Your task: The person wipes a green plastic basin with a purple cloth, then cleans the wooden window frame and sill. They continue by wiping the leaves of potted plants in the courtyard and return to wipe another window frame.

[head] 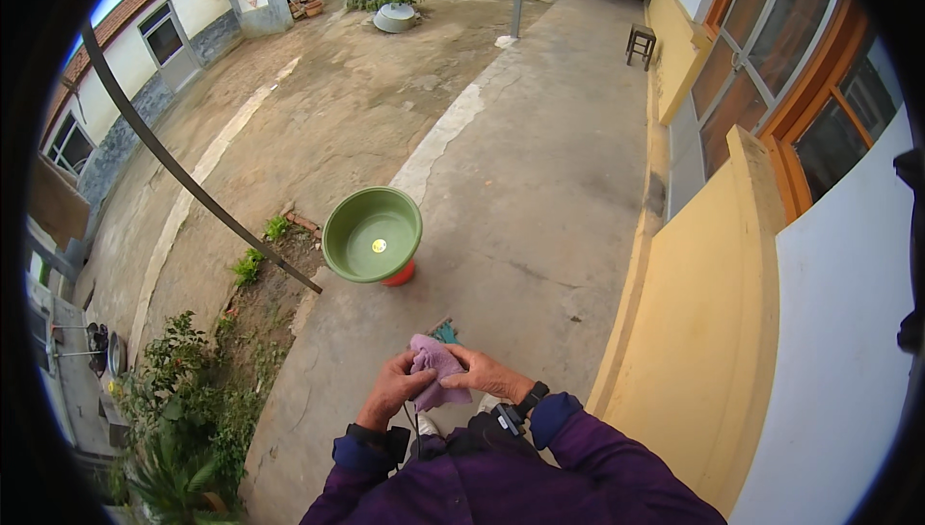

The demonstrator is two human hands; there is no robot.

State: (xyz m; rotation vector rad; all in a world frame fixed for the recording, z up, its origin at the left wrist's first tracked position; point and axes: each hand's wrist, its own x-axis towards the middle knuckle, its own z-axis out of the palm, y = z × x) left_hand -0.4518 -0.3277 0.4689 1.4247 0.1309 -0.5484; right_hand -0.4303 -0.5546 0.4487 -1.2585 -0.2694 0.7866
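A crumpled pinkish-purple cloth (435, 366) is held in front of my body, pinched from both sides. My left hand (396, 384) grips its left side, with the thumb across the front. On its right side, my right hand (493, 375) has the thumb and fingers closed on the same cloth. Below and just beyond the cloth, a teal item (446, 331) shows partly on the ground; the cloth and my hands hide the rest. Farther ahead, a green plastic basin (372, 265) with a round yellow sticker inside rests on a red support (399, 276), mostly hidden beneath it.
A slanting metal pole (217, 214) meets the ground left of the basin. Leafy plants (181, 380) border the concrete walkway (520, 236) on the left. Along the right runs a yellow wall (694, 323). A small wooden stool (640, 44) stands farther up by the wall.
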